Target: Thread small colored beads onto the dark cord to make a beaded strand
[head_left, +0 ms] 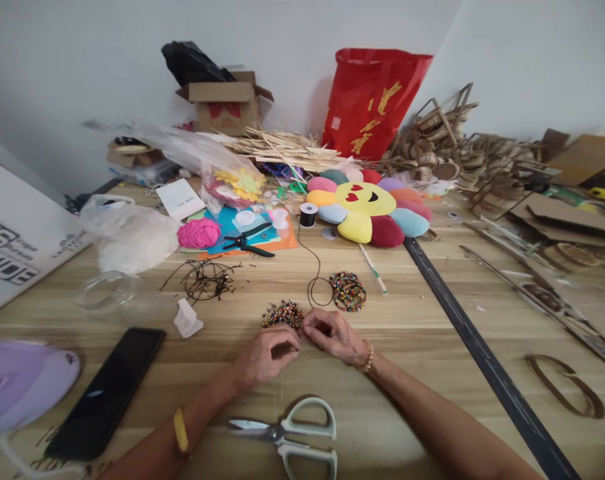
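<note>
My left hand (269, 353) is at the near edge of a pile of small multicoloured beads (282, 313). Its thumb and fingertips are drawn together in a pinch. Just right of it, my right hand (336, 335) also pinches, its fingertips beside the pile. Whatever either hand holds is too small to make out. Beyond the right hand lies a coiled string of beads (349, 291). A thin black cord (318, 259) curves from a spool (309, 215) down toward that coil. White-handled scissors (292, 433) rest nearest me, below both hands.
A black phone (107, 393) and a clear round container (102, 291) are on the left. Cord scraps (207, 279) lie near black pliers (247, 240). A plush flower (367, 207) sits behind the spool. A long black strip (477, 347) crosses the right side, near a brown curved band (565, 387).
</note>
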{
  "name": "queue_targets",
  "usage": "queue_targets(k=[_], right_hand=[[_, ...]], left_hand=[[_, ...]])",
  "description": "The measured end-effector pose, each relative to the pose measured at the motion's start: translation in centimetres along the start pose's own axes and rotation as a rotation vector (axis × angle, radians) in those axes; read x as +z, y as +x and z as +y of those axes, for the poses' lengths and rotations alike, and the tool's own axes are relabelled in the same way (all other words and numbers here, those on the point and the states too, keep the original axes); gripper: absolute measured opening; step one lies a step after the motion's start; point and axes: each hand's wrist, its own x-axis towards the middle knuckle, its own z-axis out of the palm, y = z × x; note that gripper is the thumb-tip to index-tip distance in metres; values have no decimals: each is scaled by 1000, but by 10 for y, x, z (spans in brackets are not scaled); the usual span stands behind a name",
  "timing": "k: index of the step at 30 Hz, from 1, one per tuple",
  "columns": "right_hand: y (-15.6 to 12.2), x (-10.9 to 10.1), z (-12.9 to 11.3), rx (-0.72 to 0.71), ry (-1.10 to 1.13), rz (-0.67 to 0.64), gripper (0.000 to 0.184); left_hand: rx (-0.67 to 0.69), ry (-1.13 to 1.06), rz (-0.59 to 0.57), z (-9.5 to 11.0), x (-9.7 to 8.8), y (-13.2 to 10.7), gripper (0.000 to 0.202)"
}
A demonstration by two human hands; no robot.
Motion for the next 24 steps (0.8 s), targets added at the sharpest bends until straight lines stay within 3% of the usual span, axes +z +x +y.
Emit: queue_targets(k=[6, 9, 16, 21, 24], right_hand=[[0, 1, 2, -15, -28, -11, 22], [-1, 1, 1, -15, -3, -16, 22], [-1, 1, -2, 87, 186, -30, 33], [-2, 1, -3, 100, 235, -80, 35], [-4, 1, -6, 60, 210, -119, 35]], left_hand=[[-56, -17, 13, 8, -2, 2, 9], [-150, -71, -5, 10, -7, 2, 8], [-388, -343, -48, 6, -37, 1, 17], [-420, -374, -110, -4, -58, -2, 22], [-418, -244, -181, -11, -64, -4, 17]])
